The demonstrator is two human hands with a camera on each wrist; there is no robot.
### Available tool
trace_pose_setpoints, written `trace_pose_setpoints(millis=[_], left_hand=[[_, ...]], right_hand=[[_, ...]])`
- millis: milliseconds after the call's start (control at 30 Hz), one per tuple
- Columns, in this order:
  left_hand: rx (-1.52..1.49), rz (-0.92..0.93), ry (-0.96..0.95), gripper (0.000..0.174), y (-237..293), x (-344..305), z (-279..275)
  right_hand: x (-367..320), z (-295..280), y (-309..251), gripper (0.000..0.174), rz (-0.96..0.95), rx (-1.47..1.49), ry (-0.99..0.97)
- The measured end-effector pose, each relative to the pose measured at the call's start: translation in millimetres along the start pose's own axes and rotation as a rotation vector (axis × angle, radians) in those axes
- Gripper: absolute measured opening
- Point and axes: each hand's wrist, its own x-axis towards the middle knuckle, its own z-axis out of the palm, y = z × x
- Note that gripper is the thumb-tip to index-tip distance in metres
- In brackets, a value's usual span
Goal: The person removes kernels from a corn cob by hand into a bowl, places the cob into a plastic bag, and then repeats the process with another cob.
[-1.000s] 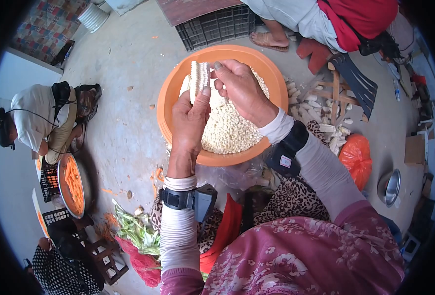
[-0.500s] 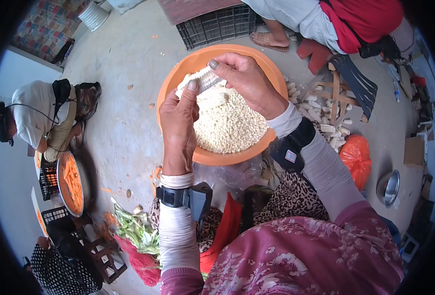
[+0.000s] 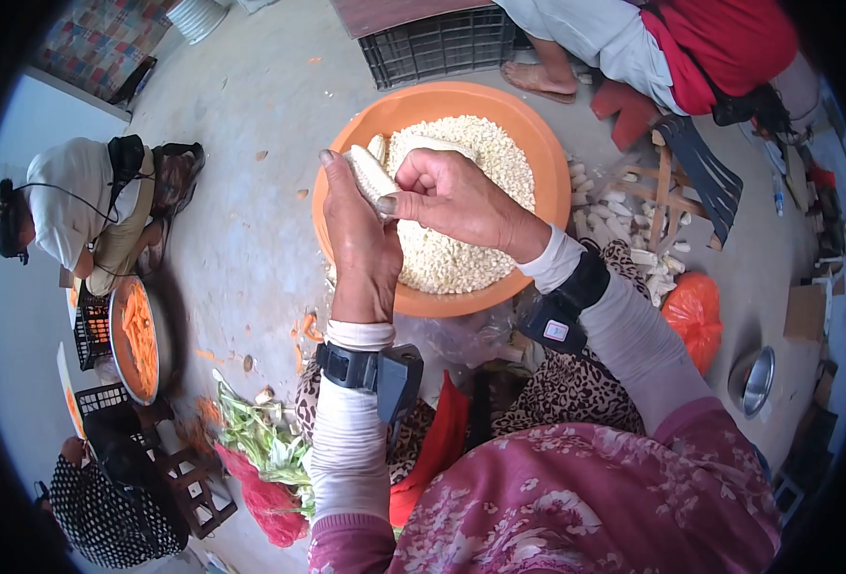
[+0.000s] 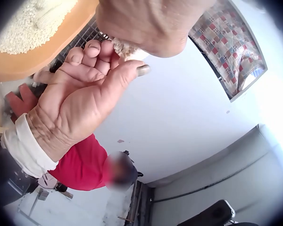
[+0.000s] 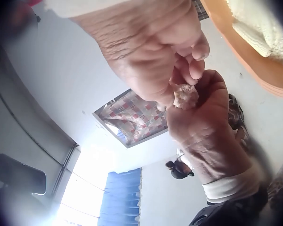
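A pale corn cob (image 3: 373,179) lies tilted in my left hand (image 3: 361,251), which grips it over the left part of an orange basin (image 3: 552,182). My right hand (image 3: 466,203) has its thumb at the cob's near end and its fingers bent beside it. The cob's broken end (image 5: 185,96) shows between both hands in the right wrist view. Loose white kernels (image 3: 466,263) fill much of the basin, and another cob (image 3: 433,143) rests on top of them.
Stripped cobs (image 3: 624,215) litter the floor right of the basin, near a wooden stool (image 3: 672,191) and an orange bag (image 3: 693,320). A black crate (image 3: 437,48) stands beyond. At left, a person (image 3: 83,196) bends by a bowl of orange strips (image 3: 139,330). Green husks (image 3: 260,430) lie nearby.
The cob has turned to slant the other way, and my left hand has rolled with it. My right hand has moved down, from the cob's upper end to its near end.
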Motion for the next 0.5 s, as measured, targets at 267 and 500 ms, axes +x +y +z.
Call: trace_pose_setpoints(millis=[267,500], left_hand=[[0.032,-0.020,-0.078,0.045,3.0,6.5,-7.4],[-0.004,-0.075,-0.059,0.047,7.0,10.4,-9.1]], right_hand=[[-8.2,-0.3,-10.4,0.015,0.063,0.155,-0.047],[-6.8,-0.4,-9.4,0.021,0.176,0.496,-0.079]])
